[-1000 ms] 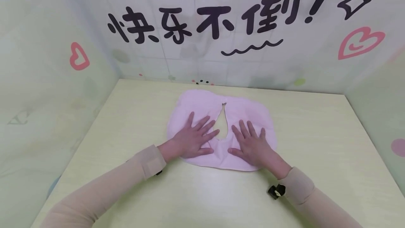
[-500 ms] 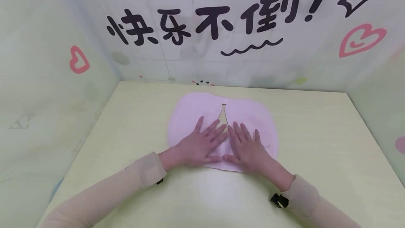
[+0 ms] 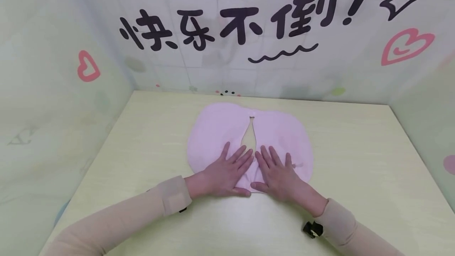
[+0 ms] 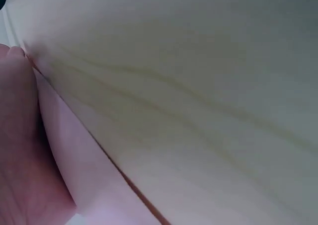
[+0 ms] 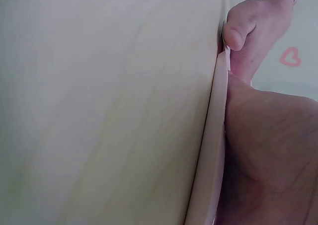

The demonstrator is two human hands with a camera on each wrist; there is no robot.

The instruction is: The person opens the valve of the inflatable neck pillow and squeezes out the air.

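A flat pink cushion (image 3: 220,129) with rounded ends and a teardrop-shaped hole in its middle lies on the table. Spread flat on its front left half, my left hand (image 3: 225,175) has straight fingers pointing towards the hole. My right hand (image 3: 281,175) rests on the front right half, fingers straight and a little apart. Both thumbs point inward at the cushion's front edge, their tips almost meeting. Small creases run between the hands below the hole. From the right wrist view, the cushion's edge (image 5: 208,160) appears as a thin pale band under my palm.
The pale wood-grain table (image 3: 142,145) extends on all sides of the cushion. Behind it hangs a white printed backdrop (image 3: 199,66) with black characters, and similar sheets stand left and right. Black wrist devices (image 3: 313,229) sit by the sleeve cuffs.
Both hands have moved inward and towards the front edge of the cushion, staying flat. More of the hole shows than half a second ago. The cushion looks smoother than one second ago.
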